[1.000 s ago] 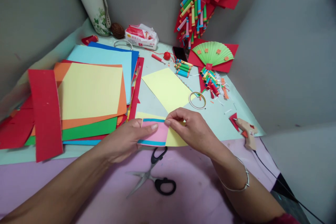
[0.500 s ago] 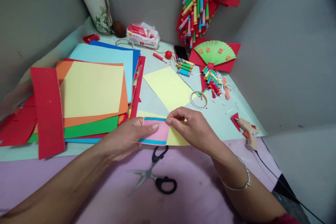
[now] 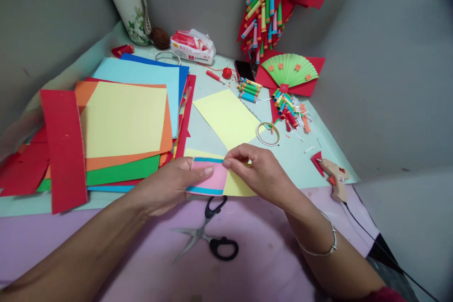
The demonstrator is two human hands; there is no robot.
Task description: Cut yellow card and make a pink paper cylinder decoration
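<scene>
My left hand (image 3: 177,179) is closed on the left end of a pink paper piece (image 3: 215,179) with blue strips along its upper and lower edges, its thumb flat on the pink. My right hand (image 3: 260,170) pinches the top right corner of this piece, thumb and forefinger together. Under and beside the pink piece lies a yellow sheet (image 3: 239,186), partly hidden by my right hand. Just below my hands, scissors (image 3: 202,233) with black handles lie with their blades apart. Another yellow sheet (image 3: 228,115) rests on the table beyond.
Stacked coloured paper (image 3: 127,122) and a red strip (image 3: 65,151) lie at left. A tape roll (image 3: 268,134), small paper rolls (image 3: 248,89) and a green paper fan (image 3: 290,71) sit beyond my right hand. A corded glue gun (image 3: 336,179) lies at right, a cup (image 3: 125,2) at back left.
</scene>
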